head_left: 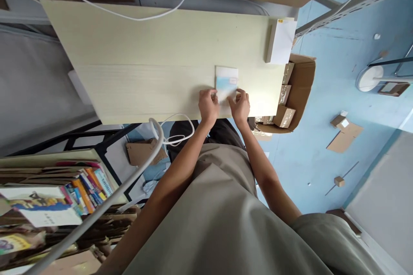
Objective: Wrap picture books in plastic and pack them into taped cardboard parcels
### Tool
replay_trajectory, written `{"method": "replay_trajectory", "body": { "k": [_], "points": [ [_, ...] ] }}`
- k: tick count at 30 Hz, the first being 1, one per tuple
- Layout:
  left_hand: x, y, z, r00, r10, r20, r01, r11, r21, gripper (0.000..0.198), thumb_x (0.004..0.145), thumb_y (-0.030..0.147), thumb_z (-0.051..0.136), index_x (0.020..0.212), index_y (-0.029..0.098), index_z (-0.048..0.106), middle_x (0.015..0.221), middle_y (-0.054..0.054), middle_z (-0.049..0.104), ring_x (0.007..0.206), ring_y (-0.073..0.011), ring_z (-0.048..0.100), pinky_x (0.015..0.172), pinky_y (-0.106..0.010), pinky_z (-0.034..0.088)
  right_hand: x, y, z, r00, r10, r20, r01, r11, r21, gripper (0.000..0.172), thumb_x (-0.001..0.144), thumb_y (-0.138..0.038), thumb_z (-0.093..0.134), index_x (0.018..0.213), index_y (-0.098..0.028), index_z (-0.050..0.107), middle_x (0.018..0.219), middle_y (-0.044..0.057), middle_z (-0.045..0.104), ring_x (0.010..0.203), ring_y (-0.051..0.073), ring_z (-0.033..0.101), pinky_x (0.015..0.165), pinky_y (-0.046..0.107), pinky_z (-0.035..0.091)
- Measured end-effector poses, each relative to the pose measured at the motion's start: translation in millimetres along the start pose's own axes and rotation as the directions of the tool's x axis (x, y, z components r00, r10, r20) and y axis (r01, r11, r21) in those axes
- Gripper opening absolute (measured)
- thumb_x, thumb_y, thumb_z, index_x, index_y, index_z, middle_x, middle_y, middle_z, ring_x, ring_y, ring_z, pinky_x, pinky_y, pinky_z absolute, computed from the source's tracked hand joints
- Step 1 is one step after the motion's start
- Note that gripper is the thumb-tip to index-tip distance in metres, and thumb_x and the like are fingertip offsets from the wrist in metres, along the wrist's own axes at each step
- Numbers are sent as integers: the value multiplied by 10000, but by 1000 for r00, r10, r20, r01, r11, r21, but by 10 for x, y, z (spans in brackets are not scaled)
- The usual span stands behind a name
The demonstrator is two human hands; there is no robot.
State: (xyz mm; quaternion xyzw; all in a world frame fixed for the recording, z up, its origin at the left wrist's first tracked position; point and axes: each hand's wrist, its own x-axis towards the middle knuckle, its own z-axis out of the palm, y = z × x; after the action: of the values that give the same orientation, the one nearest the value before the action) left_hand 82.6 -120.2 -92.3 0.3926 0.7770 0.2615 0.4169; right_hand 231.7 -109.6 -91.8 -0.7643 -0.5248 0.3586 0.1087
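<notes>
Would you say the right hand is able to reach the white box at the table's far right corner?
Probably yes: the right hand touches the packet, and only bare table lies between it and the white box; the arm would need stretching.

A single view is given, taken from the person's head. It is aimed forward and steeply down, so that the table is seen from above, about an arm's reach away. The left hand and right hand are placed just right of the middle. The lower part is filled by the person's own chest and forearms. The floor is taken in at the right.
</notes>
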Motion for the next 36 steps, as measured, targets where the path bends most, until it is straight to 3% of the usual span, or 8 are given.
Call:
{"method": "replay_trajectory", "body": {
  "k": [10,14,17,22,24,29,33,36],
  "points": [
    [-109,-70,-82,995,54,86,-58,998,40,392,995,20,627,1298,233,757,1294,-124,759,1086,-267,783,1085,-435,641,10,-44,-104,997,-74,-3,72,959,274,205,1065,-323,653,1249,-277,574,1152,82,752,933,203,725,854,374,640],
    [-81,26,-230,989,105,109,-107,994,6,348,992,53,672,1274,225,784,1236,-131,779,1206,-310,765,1157,-493,618,-137,-293,-238,994,-108,0,106,976,192,207,1078,-333,632,1273,-271,598,1140,89,779,909,221,748,840,401,654],
    [-155,180,-404,984,161,81,-150,981,-126,216,1089,220,684,1286,236,773,1282,-127,791,1185,-268,788,1078,-413,659,-292,-547,-232,987,-162,16,158,980,120,232,1117,-336,581,1327,-261,646,1230,114,767,911,220,763,867,425,675],
    [-187,131,-691,996,88,-5,-86,954,-289,198,1122,380,697,1254,245,755,1215,-92,841,1037,-220,834,954,-352,692,-421,-782,-69,896,-383,224,334,915,227,322,1139,-354,577,1423,-270,703,1451,124,733,1096,216,797,936,386,721],
    [-79,-41,-763,998,19,-60,-33,966,-256,141,1098,293,691,1205,237,764,1180,-91,848,1037,-229,831,981,-377,689,-360,-745,12,876,-392,279,324,909,261,321,1137,-391,598,1398,-254,727,1422,126,757,1123,229,802,931,385,727],
    [231,-357,-778,994,-61,-90,54,996,-76,213,1002,102,655,1110,226,790,1210,-122,803,1070,-259,806,1105,-447,642,-109,-632,230,952,-188,242,182,982,46,260,1100,-251,620,1315,-178,747,1337,165,769,1008,233,806,963,402,680],
    [248,-250,-837,1000,16,-23,-12,987,161,278,989,71,615,1111,224,812,1199,-155,788,1151,-323,767,1162,-519,594,-72,-780,202,945,-149,291,195,971,-137,346,1059,-119,556,1354,-157,732,1411,194,714,1057,264,791,1007,414,638],
    [214,-9,-1000,996,69,63,-85,948,306,318,991,74,602,1160,224,825,1164,-157,820,1217,-368,748,1195,-565,565,-87,-977,-52,914,-196,355,279,939,-201,345,1031,-136,629,1353,-168,751,1420,207,713,1151,317,782,1040,445,643]
  ]
}}
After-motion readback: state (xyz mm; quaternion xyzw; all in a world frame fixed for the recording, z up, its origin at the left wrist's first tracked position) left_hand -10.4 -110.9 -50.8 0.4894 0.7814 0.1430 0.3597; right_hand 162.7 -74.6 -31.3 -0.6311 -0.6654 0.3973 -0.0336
